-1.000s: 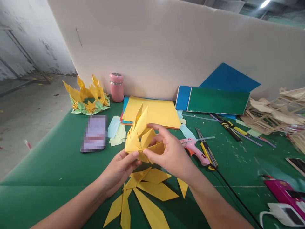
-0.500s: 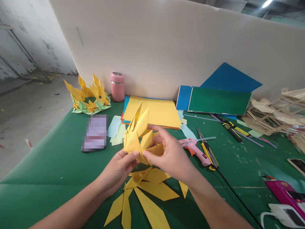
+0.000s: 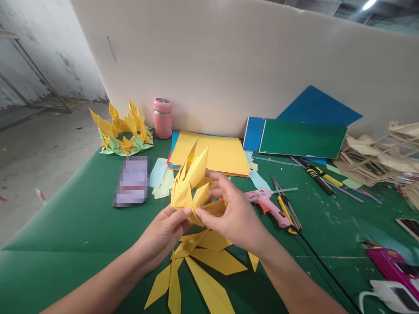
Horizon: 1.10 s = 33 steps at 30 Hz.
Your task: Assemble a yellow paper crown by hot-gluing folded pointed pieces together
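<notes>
Both hands hold a folded yellow paper crown [image 3: 183, 192] with pointed petals, raised above the table. My left hand [image 3: 166, 233] pinches its lower edge from the left, thumb in front. My right hand [image 3: 234, 213] grips the lower edge close beside that thumb, with its other fingers curled around the right side. The undersides of the fingers are hidden behind the paper. Below the hands, several loose folded yellow paper petals [image 3: 209, 279] lie overlapping on the green table.
A finished-looking yellow and green paper crown [image 3: 126, 135], a pink flask [image 3: 163, 120] and coloured paper sheets [image 3: 225, 152] stand behind. To the right are a pink glue gun [image 3: 270, 207] with a black cord, a utility knife [image 3: 288, 209] and a magenta device [image 3: 391, 264].
The view has shifted very slightly. Both hands keep the same grip on the paper crown, and nothing on the table has visibly moved.
</notes>
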Motion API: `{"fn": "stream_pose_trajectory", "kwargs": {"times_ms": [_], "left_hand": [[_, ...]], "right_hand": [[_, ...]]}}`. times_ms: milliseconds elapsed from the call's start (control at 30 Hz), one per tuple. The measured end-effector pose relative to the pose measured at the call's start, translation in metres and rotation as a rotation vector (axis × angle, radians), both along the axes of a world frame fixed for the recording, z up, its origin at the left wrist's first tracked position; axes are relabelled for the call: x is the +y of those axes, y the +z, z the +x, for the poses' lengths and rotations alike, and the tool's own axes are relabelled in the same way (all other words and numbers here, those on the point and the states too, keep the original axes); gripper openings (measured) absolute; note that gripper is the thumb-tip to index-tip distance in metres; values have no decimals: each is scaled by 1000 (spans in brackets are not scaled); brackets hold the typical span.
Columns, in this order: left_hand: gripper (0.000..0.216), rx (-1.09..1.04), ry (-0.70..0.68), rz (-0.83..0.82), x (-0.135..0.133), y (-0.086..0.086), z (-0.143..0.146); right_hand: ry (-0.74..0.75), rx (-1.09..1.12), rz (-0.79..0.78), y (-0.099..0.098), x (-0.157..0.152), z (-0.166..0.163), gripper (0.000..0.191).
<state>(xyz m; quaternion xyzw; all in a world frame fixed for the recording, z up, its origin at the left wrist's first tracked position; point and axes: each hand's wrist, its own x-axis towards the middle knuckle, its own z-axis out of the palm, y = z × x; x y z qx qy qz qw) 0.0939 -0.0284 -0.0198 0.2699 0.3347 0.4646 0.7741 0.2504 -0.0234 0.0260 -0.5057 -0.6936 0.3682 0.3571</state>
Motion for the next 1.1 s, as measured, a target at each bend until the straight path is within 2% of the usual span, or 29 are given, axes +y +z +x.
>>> {"fn": "stream_pose_trajectory", "kwargs": {"times_ms": [267,533,733,800,933,1033,1100], "left_hand": [[26,89,-8,-58,2,-1,-2],[24,43,-45,-44,3,2,-3],[16,-28,-15,-2,9,-1,-6],[15,-34,-7,-8,11,-2,-7],[13,-8,14,-66,15,-1,-8],[2,23,8,-80,22,0,-10],[4,48,-18,-84,28,0,-11]], "right_hand": [[4,13,-6,-2,2,2,62],[-14,10,64,-2,0,0,68],[-97,-273,260,10,-4,3,82],[-121,-328,274,14,-6,13,85],[-204,-352,250,11,-14,42,68],[-337,-281,283,1,-19,65,39],[-393,-239,288,-7,-22,79,22]]}}
